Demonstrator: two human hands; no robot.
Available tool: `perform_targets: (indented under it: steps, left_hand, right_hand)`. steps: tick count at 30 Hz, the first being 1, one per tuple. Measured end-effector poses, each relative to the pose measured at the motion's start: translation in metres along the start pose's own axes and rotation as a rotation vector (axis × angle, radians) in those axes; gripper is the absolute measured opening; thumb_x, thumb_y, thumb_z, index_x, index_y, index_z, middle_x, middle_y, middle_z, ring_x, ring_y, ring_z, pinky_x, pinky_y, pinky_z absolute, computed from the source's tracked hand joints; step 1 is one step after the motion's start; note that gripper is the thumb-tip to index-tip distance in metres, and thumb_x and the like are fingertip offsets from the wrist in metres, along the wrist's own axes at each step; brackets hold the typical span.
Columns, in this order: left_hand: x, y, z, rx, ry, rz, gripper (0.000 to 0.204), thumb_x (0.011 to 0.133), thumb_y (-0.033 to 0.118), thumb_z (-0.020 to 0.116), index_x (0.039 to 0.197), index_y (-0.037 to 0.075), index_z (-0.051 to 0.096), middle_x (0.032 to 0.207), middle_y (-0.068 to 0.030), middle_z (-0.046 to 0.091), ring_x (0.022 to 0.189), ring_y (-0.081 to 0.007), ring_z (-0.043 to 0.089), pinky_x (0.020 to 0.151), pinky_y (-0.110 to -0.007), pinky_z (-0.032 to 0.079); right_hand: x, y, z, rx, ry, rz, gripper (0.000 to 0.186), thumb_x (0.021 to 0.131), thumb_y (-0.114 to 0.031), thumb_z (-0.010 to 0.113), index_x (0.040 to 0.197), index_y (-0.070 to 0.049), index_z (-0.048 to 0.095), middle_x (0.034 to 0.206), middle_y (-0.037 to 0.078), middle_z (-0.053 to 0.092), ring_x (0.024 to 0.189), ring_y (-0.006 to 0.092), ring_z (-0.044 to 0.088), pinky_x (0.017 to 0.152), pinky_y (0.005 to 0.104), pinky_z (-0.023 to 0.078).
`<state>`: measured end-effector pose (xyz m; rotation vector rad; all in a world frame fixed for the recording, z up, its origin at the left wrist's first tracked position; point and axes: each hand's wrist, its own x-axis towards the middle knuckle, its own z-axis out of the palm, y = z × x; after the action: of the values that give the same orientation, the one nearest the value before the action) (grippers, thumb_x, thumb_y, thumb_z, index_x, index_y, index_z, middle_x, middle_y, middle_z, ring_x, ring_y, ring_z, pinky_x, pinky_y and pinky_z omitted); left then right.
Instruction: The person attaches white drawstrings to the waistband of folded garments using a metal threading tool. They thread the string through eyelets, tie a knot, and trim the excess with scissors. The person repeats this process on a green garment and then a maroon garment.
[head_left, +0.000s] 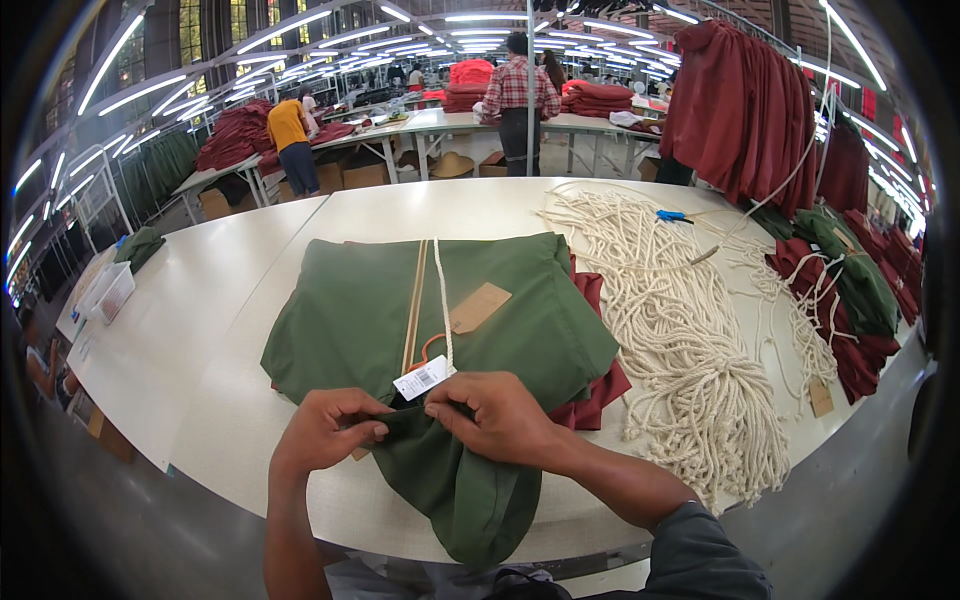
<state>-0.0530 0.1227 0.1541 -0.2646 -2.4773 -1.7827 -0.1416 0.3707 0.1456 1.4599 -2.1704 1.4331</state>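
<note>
A folded green garment with a zipper lies at the table's centre over maroon fabric. A white cord runs down across it to my right fingers, beside a brown paper tag and a white label. My left hand grips the garment's near edge between thumb and fingers. Just right of it, my right hand is closed on that same edge; whether it also holds the cord's end is hidden. Loose green fabric hangs below both hands toward me.
Cream cords are heaped at right, with blue-handled snips behind. Green and maroon garments lie at far right. A plastic bin stands on the white table at left. Hanging maroon garments and several people, including one in plaid, are beyond.
</note>
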Motion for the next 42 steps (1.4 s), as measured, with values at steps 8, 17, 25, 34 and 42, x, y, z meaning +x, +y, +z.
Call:
perform_targets:
  steps: [8,17,25,34,42]
  left_hand:
    - [0.001,0.002,0.0,0.129,-0.011,-0.024,0.013,0.086,-0.008,0.072,0.098,-0.004,0.075,0.08,-0.0055,0.07,0.07,-0.01,0.067,0.06,-0.025,0.051]
    - [0.001,0.02,0.005,0.413,-0.037,0.054,0.017,0.079,-0.01,0.074,0.094,-0.002,0.077,0.084,-0.0089,0.074,0.072,-0.0149,0.07,0.063,-0.028,0.053]
    - [-0.001,0.024,0.008,0.498,-0.02,0.097,0.018,0.079,-0.007,0.077,0.096,0.0,0.078,0.083,-0.0097,0.073,0.07,-0.017,0.07,0.062,-0.03,0.053]
    - [-0.001,0.025,0.016,0.588,0.01,0.147,0.017,0.08,0.0,0.079,0.097,0.002,0.077,0.081,-0.0118,0.07,0.067,-0.0242,0.066,0.061,-0.034,0.05]
    - [-0.001,0.022,0.009,0.482,0.013,0.093,0.023,0.078,-0.006,0.077,0.099,0.003,0.08,0.08,-0.0096,0.073,0.067,-0.0178,0.068,0.06,-0.029,0.051]
  right_hand:
    - [-0.003,-0.007,0.0,-0.141,-0.019,-0.048,0.009,0.091,-0.011,0.071,0.097,-0.004,0.07,0.086,0.011,0.069,0.075,0.0317,0.067,0.064,0.0386,0.052]
    - [-0.003,-0.01,0.0,-0.16,-0.013,-0.077,0.009,0.09,-0.012,0.072,0.095,-0.005,0.07,0.086,0.009,0.068,0.075,0.0311,0.068,0.064,0.0396,0.053]
    - [-0.005,-0.009,0.001,-0.194,-0.024,-0.065,0.008,0.09,-0.013,0.072,0.095,-0.006,0.07,0.086,0.008,0.068,0.076,0.0304,0.068,0.063,0.0394,0.053]
    - [-0.006,-0.01,0.005,-0.191,-0.025,-0.08,0.008,0.09,-0.013,0.072,0.095,-0.007,0.07,0.086,0.008,0.068,0.076,0.0304,0.068,0.063,0.0398,0.053]
    - [-0.004,-0.008,0.002,-0.176,-0.013,-0.064,0.009,0.09,-0.012,0.072,0.096,-0.006,0.07,0.086,0.009,0.068,0.076,0.0305,0.068,0.063,0.0386,0.053]
